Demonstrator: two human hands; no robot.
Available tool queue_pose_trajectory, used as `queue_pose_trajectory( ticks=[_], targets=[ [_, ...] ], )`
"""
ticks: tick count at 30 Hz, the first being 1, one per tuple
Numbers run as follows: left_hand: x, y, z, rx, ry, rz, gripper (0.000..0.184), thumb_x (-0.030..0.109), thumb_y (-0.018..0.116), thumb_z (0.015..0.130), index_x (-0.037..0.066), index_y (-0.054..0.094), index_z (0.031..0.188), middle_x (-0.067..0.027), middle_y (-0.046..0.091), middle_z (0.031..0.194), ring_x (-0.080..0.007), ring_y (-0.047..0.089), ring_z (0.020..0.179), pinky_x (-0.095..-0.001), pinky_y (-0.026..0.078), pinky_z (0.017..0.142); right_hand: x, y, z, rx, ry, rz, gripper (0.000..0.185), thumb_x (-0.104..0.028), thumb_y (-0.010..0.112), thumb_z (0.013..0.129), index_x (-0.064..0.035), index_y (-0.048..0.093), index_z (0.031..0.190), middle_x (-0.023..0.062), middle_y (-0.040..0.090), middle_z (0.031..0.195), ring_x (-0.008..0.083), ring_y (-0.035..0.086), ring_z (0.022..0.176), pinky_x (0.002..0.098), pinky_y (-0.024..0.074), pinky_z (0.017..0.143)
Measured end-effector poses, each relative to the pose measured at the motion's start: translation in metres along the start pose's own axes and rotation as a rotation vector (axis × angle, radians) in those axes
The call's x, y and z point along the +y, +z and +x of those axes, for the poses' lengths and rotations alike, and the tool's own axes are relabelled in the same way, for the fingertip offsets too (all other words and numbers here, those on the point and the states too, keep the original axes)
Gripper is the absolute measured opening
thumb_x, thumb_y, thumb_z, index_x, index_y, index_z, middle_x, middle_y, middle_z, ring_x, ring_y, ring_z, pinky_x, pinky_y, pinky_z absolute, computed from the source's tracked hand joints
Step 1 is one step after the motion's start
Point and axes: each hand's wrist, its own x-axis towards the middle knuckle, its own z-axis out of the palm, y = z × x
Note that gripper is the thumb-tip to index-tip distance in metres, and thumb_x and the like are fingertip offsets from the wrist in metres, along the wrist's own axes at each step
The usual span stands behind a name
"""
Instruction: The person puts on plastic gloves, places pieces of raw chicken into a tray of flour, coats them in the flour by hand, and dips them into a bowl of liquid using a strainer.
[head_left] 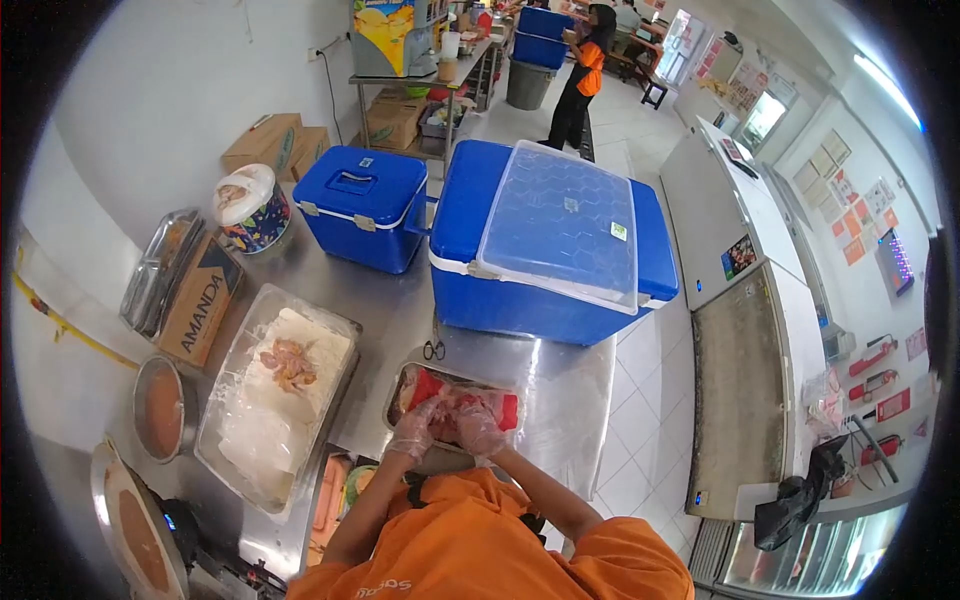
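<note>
Both my hands wear clear plastic gloves and are close together over a shallow metal tray [394, 392]. A red and clear plastic bag [508, 410] lies in the tray, with reddish contents partly visible. My left hand [415, 430] grips the bag on its left side. On the other side, my right hand [480, 428] has its fingers curled on the same bag. The gloves hide part of the fingers and the contents. Just beyond the tray, scissors [434, 350] lie on the metal table [385, 315].
A clear tub [215, 440] holds white flour and raw meat pieces [288, 365]. Left of it are a bowl of orange-brown liquid [160, 410] and a round pan [135, 530]. Blue coolers [545, 290] stand behind the tray. A person [585, 75] stands farther back.
</note>
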Motion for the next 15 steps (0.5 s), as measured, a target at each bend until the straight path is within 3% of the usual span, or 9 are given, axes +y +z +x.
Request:
queue_pose_trajectory(
  ticks=[3,6,9,11,15],
  targets=[
    [-0.002,0.003,0.000,0.022,0.013,0.007,0.057,0.003,0.064,0.079,0.007,0.050,0.135,-0.0225,0.061,0.121,-0.0394,0.060,0.109,-0.0445,0.049,0.093,0.001,0.003,0.000,0.058,-0.003,-0.139,0.054,-0.029,0.062,0.083,-0.0018,0.052,0.128,0.0209,0.064,0.105,0.0346,0.062,0.100,0.0468,0.0467,0.091],
    [-0.003,0.005,0.000,0.014,-0.010,-0.001,0.055,0.005,0.065,0.080,0.007,0.052,0.133,-0.0227,0.062,0.120,-0.0395,0.060,0.109,-0.0446,0.049,0.093,-0.023,-0.037,0.002,0.011,0.083,-0.096,0.048,-0.027,0.062,0.082,-0.0013,0.056,0.122,0.0202,0.066,0.096,0.0368,0.065,0.092,0.0488,0.0491,0.087],
    [0.001,0.003,-0.001,0.039,-0.001,-0.014,0.054,0.006,0.065,0.080,0.007,0.052,0.133,-0.0228,0.062,0.120,-0.0398,0.060,0.108,-0.0448,0.049,0.092,-0.026,-0.045,0.004,0.049,0.028,-0.028,0.037,-0.024,0.062,0.080,-0.0006,0.062,0.110,0.0177,0.068,0.086,0.0366,0.066,0.082,0.0519,0.0502,0.082],
    [0.002,0.003,-0.001,0.044,-0.003,-0.008,0.053,0.007,0.065,0.080,0.007,0.052,0.132,-0.0228,0.062,0.120,-0.0397,0.060,0.108,-0.0449,0.049,0.093,-0.037,-0.067,-0.001,0.010,0.034,-0.123,0.033,-0.021,0.058,0.080,-0.0063,0.063,0.110,0.0143,0.068,0.097,0.0347,0.065,0.093,0.0489,0.0482,0.087],
    [-0.001,0.004,-0.003,0.034,-0.024,0.006,0.050,0.011,0.066,0.082,0.006,0.053,0.130,-0.0222,0.063,0.118,-0.0389,0.061,0.108,-0.0449,0.049,0.092,-0.033,-0.069,-0.013,0.065,-0.047,-0.183,0.026,-0.021,0.061,0.080,-0.0026,0.065,0.098,0.0164,0.068,0.091,0.0333,0.066,0.088,0.0504,0.0495,0.085]
  ],
)
